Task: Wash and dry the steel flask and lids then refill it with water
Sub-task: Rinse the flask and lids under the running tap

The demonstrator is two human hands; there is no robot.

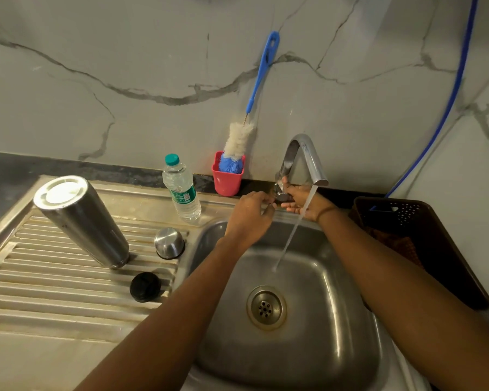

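I see water (291,235) running into sink (336,306). Both hands at tap valve (280,193): left hand (250,214) fingers curled toward it, grip I cannot tell; right hand (301,200) fingers straight, thumb on it. Left of hands, on ribbed surface (40,277): steel flask (82,221) upturned, steel lid (169,243), black lid (145,286). I judge drying, refill remain.

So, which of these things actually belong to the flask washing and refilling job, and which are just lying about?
Belongs to the job:
steel flask
steel lid
black lid
running tap
sink
bottle brush, probably
left hand and right hand, both at the tap

Just lying about:
red cup
brown basket
blue hose
plastic water bottle, unless it's for the refill
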